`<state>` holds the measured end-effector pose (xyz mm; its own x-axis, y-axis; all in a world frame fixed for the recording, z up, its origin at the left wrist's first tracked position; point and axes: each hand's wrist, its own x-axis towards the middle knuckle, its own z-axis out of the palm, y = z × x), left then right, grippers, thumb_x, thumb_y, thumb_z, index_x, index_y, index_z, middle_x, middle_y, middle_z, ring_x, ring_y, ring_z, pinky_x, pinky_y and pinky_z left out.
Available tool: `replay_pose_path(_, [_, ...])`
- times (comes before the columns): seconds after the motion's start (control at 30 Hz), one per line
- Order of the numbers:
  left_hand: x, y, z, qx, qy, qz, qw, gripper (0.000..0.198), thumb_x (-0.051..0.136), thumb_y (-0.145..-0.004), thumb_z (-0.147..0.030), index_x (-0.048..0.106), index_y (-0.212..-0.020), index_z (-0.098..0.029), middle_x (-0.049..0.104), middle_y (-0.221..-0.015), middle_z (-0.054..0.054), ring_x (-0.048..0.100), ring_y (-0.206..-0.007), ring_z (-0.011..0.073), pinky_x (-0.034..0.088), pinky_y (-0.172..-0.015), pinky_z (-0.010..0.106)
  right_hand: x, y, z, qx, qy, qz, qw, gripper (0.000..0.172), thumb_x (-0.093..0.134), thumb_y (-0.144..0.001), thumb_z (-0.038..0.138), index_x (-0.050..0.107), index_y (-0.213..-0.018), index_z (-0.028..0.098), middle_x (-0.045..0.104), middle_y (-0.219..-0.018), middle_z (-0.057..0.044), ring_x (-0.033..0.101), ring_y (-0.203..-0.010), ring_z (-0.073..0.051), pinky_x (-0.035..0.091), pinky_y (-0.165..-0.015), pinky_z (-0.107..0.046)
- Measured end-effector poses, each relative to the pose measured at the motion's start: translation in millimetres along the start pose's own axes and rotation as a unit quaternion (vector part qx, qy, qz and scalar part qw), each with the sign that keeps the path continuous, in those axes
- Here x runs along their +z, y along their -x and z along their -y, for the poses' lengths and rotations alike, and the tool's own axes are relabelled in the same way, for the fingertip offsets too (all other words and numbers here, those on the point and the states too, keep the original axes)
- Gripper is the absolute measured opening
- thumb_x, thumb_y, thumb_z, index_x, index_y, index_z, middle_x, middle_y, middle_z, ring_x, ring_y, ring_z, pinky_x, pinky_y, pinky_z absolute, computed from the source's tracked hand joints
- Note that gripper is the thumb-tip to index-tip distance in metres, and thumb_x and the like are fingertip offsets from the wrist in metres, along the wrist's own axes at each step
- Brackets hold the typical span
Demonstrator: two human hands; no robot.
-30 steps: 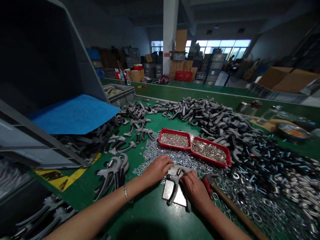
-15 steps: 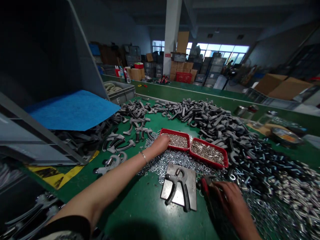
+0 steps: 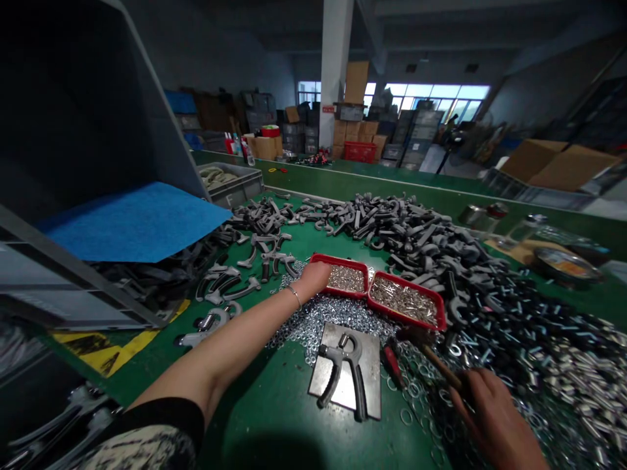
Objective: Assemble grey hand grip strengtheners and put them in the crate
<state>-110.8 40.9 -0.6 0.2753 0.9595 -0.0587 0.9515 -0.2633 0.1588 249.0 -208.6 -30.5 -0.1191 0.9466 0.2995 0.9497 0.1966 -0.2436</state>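
Observation:
My left hand (image 3: 316, 277) reaches forward and rests at the left red tray (image 3: 343, 264) of small metal parts, its fingers curled into the tray; what they pinch is hidden. My right hand (image 3: 492, 408) is closed round the wooden handle of a hammer (image 3: 438, 364) lying over loose washers at the lower right. Between my arms a grey hand-grip tool (image 3: 343, 369) lies on a steel plate (image 3: 369, 385). A red-handled tool (image 3: 390, 363) lies just right of the plate.
A second red tray (image 3: 406, 300) of metal pins sits beside the first. Heaps of grey handle pieces (image 3: 416, 228) and washers (image 3: 313, 323) cover the green table. A tilted grey bin (image 3: 78, 215) with blue sheet stands at left. Boxes and crates fill the background.
My left hand left the grip tool and went forward to the red tray. My right hand moved right off the tool and took hold of the hammer handle.

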Motion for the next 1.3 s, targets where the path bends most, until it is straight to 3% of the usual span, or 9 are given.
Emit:
replay_pose_path(0.3, [3.1, 3.3, 5.5, -0.009, 0.059, -0.052, 0.997, 0.028, 0.062, -0.096, -0.033, 0.062, -0.116, -0.014, 0.065, -0.116, 0.009, 0.065, -0.102, 0.0222, 0.055, -0.089, 0.044, -13.0, -8.3, 76.9, 0.084, -0.234, 0.215, 0.944, 0.038, 0.043, -0.095, 0.054, 0.059, -0.115, 0.026, 0.074, -0.103, -0.011, 0.072, -0.088, -0.028, 0.056, -0.076, -0.035])
replay_pose_path(0.53, [-7.5, 11.1, 16.4, 0.054, 0.175, -0.11, 0.977, 0.018, 0.053, -0.092, -0.011, 0.07, -0.097, -0.012, 0.069, -0.108, 0.013, 0.062, -0.109, 0.022, 0.047, -0.099, 0.034, -3.4, -23.1, 115.9, 0.097, -0.204, 0.245, 0.943, 0.043, 0.037, -0.094, 0.058, 0.064, -0.107, 0.026, 0.077, -0.086, -0.01, 0.073, -0.076, -0.028, 0.054, -0.067, -0.034])
replay_pose_path(0.6, [-13.7, 25.6, 15.7, 0.071, 0.211, -0.122, 0.967, 0.018, 0.054, -0.091, -0.01, 0.07, -0.099, -0.013, 0.069, -0.111, 0.011, 0.062, -0.111, 0.021, 0.047, -0.1, 0.033, 0.5, -26.2, 118.5, 0.101, -0.209, 0.277, 0.932, 0.044, 0.038, -0.094, 0.058, 0.066, -0.104, 0.025, 0.077, -0.079, -0.009, 0.072, -0.071, -0.028, 0.054, -0.064, -0.034])
replay_pose_path(0.7, [-14.5, 62.7, 8.4, 0.092, 0.279, -0.115, 0.949, 0.017, 0.056, -0.092, -0.014, 0.068, -0.104, -0.014, 0.073, -0.1, 0.007, 0.067, -0.098, 0.0179, 0.052, -0.091, 0.031, 5.0, -24.0, 117.2, 0.103, -0.259, 0.255, 0.926, 0.045, 0.037, -0.096, 0.056, 0.064, -0.115, 0.025, 0.078, -0.099, -0.012, 0.073, -0.086, -0.028, 0.054, -0.075, -0.035])
replay_pose_path(0.77, [-6.5, 90.9, 0.0, 0.084, 0.391, -0.07, 0.914, 0.015, 0.059, -0.091, -0.019, 0.066, -0.104, -0.014, 0.073, -0.088, 0.004, 0.07, -0.082, 0.0165, 0.055, -0.079, 0.03, 9.2, -19.5, 115.4, 0.11, -0.246, 0.228, 0.936, 0.046, 0.039, -0.095, 0.056, 0.063, -0.119, 0.024, 0.077, -0.104, -0.014, 0.072, -0.092, -0.03, 0.053, -0.078, -0.037])
replay_pose_path(0.87, [13.9, 121.2, -14.5, 0.056, 0.523, 0.02, 0.85, 0.012, 0.062, -0.088, -0.021, 0.066, -0.095, -0.014, 0.07, -0.078, 0.002, 0.069, -0.071, 0.0158, 0.055, -0.07, 0.028, 15.3, -15.5, 112.7, 0.127, -0.231, 0.269, 0.926, 0.045, 0.04, -0.094, 0.058, 0.066, -0.105, 0.024, 0.077, -0.085, -0.011, 0.073, -0.08, -0.032, 0.053, -0.07, -0.038])
replay_pose_path(1.03, [41.7, 122.6, -32.2, 0.122, 0.379, -0.023, 0.917, 0.015, 0.057, -0.091, -0.021, 0.071, -0.087, -0.017, 0.071, -0.089, 0.003, 0.065, -0.09, 0.0181, 0.049, -0.085, 0.03, 11.5, -14.6, 108.1, 0.152, -0.336, 0.25, 0.895, 0.046, 0.042, -0.093, 0.062, 0.067, -0.094, 0.023, 0.073, -0.088, -0.006, 0.068, -0.086, -0.026, 0.051, -0.079, -0.033])
replay_pose_path(1.17, [48.8, 111.2, -37.6, 0.126, 0.339, -0.025, 0.932, 0.016, 0.055, -0.091, -0.019, 0.071, -0.086, -0.017, 0.07, -0.09, 0.004, 0.063, -0.089, 0.0189, 0.048, -0.084, 0.03, 16.6, -1.7, 104.6, 0.213, -0.36, 0.157, 0.895, 0.048, 0.044, -0.09, 0.065, 0.068, -0.093, 0.023, 0.069, -0.081, -0.005, 0.063, -0.075, -0.023, 0.05, -0.071, -0.03])
replay_pose_path(1.3, [49.5, 109.3, -39.0, 0.122, 0.31, -0.019, 0.943, 0.017, 0.054, -0.091, -0.017, 0.07, -0.084, -0.017, 0.071, -0.088, 0.004, 0.065, -0.088, 0.0188, 0.048, -0.081, 0.029, 34.3, 11.6, 103.4, 0.249, -0.403, 0.141, 0.869, 0.05, 0.044, -0.091, 0.066, 0.067, -0.092, 0.021, 0.064, -0.075, -0.003, 0.059, -0.067, -0.02, 0.049, -0.062, -0.029])
